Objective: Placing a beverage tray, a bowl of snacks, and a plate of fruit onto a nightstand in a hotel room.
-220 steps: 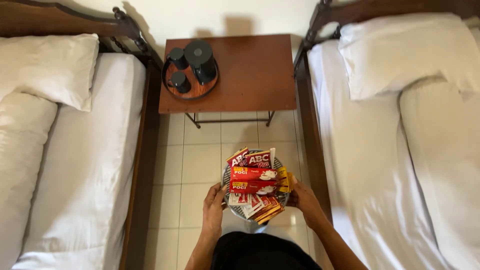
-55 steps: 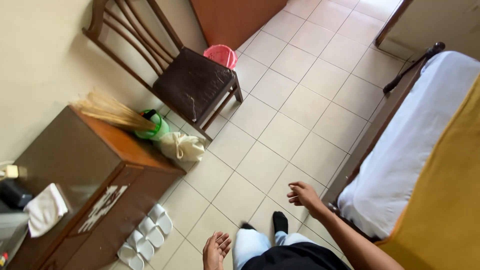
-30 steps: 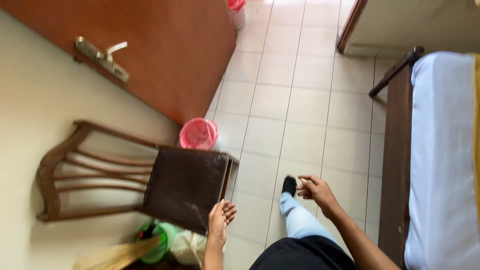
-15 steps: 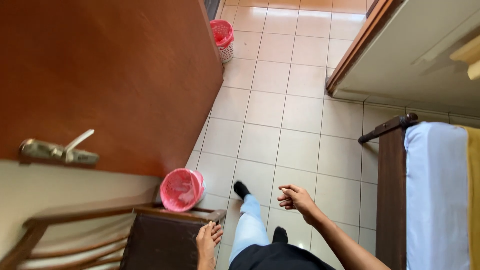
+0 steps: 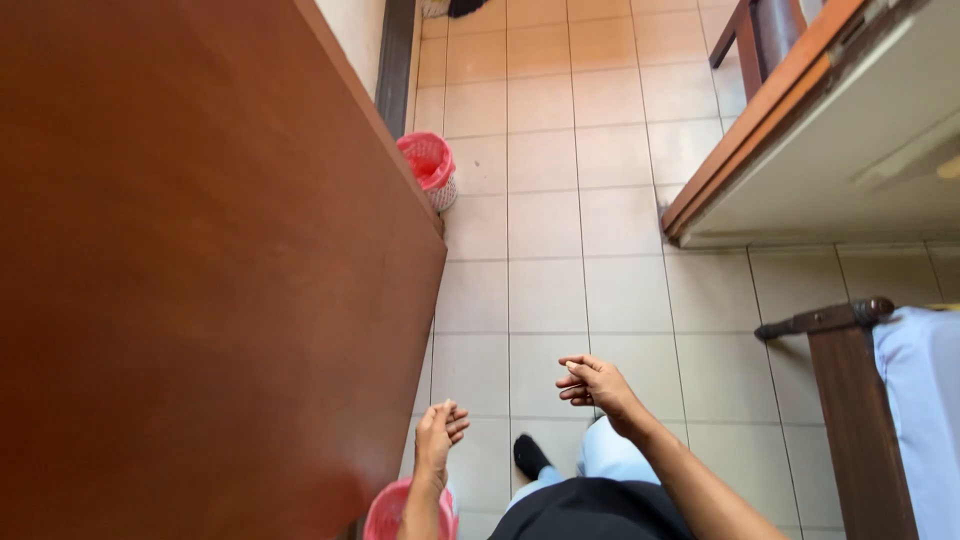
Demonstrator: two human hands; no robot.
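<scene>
Hands come first at the bottom of the view, both bare and both holding nothing. The left hand [image 5: 438, 432] hangs with fingers loosely curled, its grip narrow and closed on air, close beside the lower edge of the door [image 5: 200, 270] and just above a pink bin [image 5: 400, 512] whose rim shows at the bottom edge. The right hand [image 5: 594, 383] is raised a little farther forward over the floor [image 5: 545, 290], palm turned inward, fingers half bent, its grip likewise narrow and free of any thing. The two hands are apart, with bare tile between them.

Below and between them a dark shirt [image 5: 590, 510] fills the lower middle, and a pale blue trouser leg [image 5: 605, 455] ends in a black sock [image 5: 530, 455] planted on the tile.

To the right stands the dark wooden bed frame [image 5: 850, 400], with a strip of white sheet [image 5: 925, 420] at the edge of the view. The large reddish-brown door takes up the whole left side, standing open along the walking line.

Farther on, beige tiles run ahead. A second pink bin [image 5: 430, 168], lined with a pale bag, sits on the floor against the door's far edge. On the right a wood-edged cabinet [image 5: 800, 130] juts into view, and the legs of a chair [image 5: 760, 35] show at the top.
</scene>
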